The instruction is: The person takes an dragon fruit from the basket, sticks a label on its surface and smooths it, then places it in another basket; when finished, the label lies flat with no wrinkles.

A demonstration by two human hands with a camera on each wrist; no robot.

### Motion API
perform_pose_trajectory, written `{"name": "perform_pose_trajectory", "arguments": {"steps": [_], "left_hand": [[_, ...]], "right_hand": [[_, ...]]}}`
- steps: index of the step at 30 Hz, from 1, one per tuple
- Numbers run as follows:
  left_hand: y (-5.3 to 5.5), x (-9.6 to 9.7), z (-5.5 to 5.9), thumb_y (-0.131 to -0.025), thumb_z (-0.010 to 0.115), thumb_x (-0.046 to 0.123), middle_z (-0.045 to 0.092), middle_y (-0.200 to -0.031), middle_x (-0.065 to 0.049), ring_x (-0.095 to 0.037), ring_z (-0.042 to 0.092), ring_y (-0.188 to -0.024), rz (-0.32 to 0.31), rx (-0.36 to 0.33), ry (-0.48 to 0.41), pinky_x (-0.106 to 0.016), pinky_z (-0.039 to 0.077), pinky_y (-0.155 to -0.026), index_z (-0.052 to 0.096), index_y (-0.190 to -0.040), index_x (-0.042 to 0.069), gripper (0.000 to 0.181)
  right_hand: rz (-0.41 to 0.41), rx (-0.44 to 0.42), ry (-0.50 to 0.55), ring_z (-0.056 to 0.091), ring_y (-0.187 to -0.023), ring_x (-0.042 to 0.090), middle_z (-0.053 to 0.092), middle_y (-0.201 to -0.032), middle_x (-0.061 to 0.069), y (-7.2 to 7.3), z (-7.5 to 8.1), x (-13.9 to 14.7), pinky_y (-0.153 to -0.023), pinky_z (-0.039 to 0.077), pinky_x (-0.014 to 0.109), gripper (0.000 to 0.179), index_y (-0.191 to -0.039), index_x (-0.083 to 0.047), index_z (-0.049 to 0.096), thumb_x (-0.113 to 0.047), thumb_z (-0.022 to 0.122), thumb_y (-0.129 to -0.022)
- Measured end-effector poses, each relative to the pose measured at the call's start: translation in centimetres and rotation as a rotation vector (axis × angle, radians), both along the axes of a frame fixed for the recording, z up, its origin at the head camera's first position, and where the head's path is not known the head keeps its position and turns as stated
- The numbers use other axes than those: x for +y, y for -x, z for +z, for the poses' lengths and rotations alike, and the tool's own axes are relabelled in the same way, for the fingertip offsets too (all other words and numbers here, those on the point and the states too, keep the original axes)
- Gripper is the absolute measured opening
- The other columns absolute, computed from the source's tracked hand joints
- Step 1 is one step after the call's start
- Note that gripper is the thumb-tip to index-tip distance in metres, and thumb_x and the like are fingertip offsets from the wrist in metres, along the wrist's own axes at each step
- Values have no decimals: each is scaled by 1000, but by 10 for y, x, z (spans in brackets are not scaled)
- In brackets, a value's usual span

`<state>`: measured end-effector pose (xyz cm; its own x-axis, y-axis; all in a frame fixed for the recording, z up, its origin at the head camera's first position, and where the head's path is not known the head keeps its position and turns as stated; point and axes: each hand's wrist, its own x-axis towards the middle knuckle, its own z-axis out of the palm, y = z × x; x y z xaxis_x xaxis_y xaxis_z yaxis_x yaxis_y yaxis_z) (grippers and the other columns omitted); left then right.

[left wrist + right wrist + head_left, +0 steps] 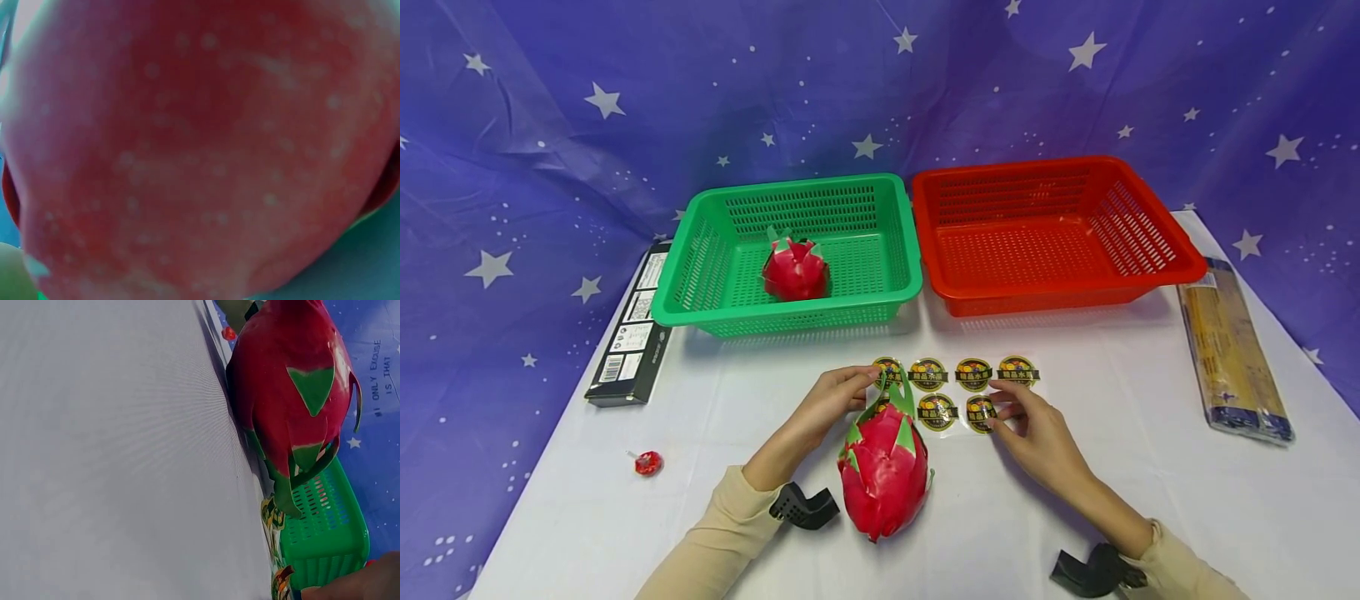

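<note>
A clear sheet of round black-and-gold stickers (937, 412) lies in front of the baskets. My left hand (823, 408) grips its left edge, its fingertips at the upper left sticker. At the sheet's right end my right hand (1037, 433) pinches the edge beside a lower sticker, thumb below and forefinger above. A red dragon fruit (886, 471) with green leaf tips lies between my forearms; its leaves overlap the sheet's left stickers. The same dragon fruit (200, 150) fills the left wrist view. In the right wrist view the stickers (281, 581) appear edge-on beyond the fruit's leaves.
A green basket (786, 307) with another dragon fruit (796, 271) inside stands at the back left. Beside it is a red basket (1060, 296). A black box (632, 342) lies left, a flat plastic-wrapped packet (1232, 350) right, and a small red-wrapped lollipop (647, 463) front left.
</note>
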<state>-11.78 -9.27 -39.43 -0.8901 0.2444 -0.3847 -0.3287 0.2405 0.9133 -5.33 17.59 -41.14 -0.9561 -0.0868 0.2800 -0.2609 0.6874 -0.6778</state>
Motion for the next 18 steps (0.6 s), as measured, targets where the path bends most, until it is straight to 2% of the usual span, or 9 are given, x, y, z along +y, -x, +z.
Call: {"name": "perform_pose_trajectory", "arguments": {"steps": [7,18], "left_hand": [[1,0,-2,-90,51,25,54,-124,-14,-17,53,-91,2,7,2,-29,50,-80,55,-122,1,40],[0,0,-2,-90,50,23,55,-123,-14,-16,54,-89,18,13,-5,-29,50,-80,56,-120,0,38]], "right_hand": [[2,8,38,56,-67,2,68,-90,8,2,-2,-1,-56,47,19,47,-113,-3,57,8,69,-68],[11,25,55,52,-67,-2,65,-90,8,4,-5,1,-57,47,15,45,-114,-3,57,8,67,-71]]}}
